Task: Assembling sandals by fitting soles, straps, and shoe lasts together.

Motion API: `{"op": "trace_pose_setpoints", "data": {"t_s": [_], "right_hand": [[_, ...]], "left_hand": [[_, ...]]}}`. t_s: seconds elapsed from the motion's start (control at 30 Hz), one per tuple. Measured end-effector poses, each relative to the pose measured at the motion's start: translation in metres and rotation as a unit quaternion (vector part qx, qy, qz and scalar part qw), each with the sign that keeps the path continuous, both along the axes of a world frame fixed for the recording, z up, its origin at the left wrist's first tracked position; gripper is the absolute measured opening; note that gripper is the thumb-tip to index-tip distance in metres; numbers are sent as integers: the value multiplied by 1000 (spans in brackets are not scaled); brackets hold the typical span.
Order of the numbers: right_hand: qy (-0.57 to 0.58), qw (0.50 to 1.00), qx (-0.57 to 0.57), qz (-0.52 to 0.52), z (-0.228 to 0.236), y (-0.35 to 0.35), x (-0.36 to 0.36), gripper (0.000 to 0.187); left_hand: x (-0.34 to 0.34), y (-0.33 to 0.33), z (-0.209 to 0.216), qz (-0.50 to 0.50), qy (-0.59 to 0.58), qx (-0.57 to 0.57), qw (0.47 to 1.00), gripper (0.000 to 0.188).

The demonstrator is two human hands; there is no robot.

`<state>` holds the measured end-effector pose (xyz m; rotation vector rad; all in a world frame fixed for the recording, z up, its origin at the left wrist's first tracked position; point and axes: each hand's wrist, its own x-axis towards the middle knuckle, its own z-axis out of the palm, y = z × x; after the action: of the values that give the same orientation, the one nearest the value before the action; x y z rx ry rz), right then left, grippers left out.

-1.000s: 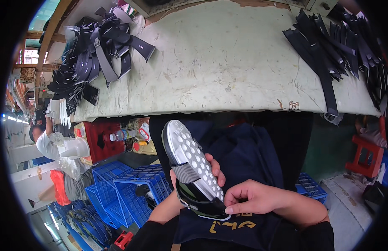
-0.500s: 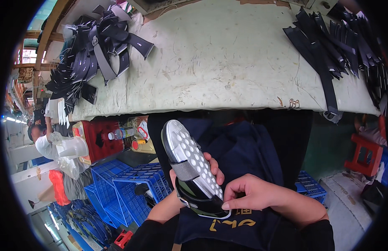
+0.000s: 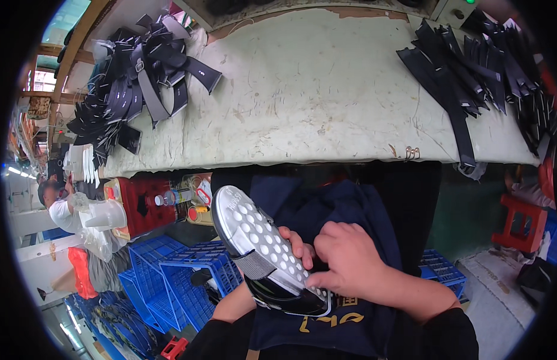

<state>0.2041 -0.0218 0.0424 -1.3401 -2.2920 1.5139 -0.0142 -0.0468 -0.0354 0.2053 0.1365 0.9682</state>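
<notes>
Head-worn wide fisheye view, looking down from above, hands (image 3: 350, 258) close below, pale worktable (image 3: 278, 102) farther ahead

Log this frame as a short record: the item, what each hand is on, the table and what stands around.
Item: sandal, silver sole with round pale studs facing the camera
Left hand: gripping the sandal
Right hand: thumb at the sole's lower end
Table: pale, marked cover
Table left: heap of dark straps
Table right: second heap of dark straps
Around: blue crates left, red stool right
</notes>
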Motion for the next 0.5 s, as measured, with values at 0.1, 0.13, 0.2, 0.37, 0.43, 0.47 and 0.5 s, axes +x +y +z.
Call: {"op": "trace_pose_setpoints", "data": {"t_s": [0.1, 0.13, 0.2, 0.37, 0.43, 0.47, 0.5], "right_hand": [[161, 957, 172, -169, -7, 2, 0, 95], [161, 957, 173, -171, -8, 1, -8, 95], [277, 917, 187, -217, -11, 1, -43, 93], [395, 880, 137, -227, -9, 7, -46, 82], [397, 877, 147, -226, -17, 6, -45, 82], [398, 875, 159, -227, -23, 7, -44, 82], [401, 872, 168, -225, -25, 8, -43, 82]], "left_hand": [[0, 0, 3, -25, -38, -17, 999, 81], [-5, -2, -2, -27, -38, -17, 999, 81], [-26, -10, -23, -40, 177, 130, 975, 75], [-28, -30, -6, -130, 390, -87, 907, 71], [-23, -23, 19, -131, 388, -88, 908, 73], [-20, -15, 32, -133, 386, -87, 909, 76], [-19, -12, 38, -133, 384, -88, 909, 78]]}}
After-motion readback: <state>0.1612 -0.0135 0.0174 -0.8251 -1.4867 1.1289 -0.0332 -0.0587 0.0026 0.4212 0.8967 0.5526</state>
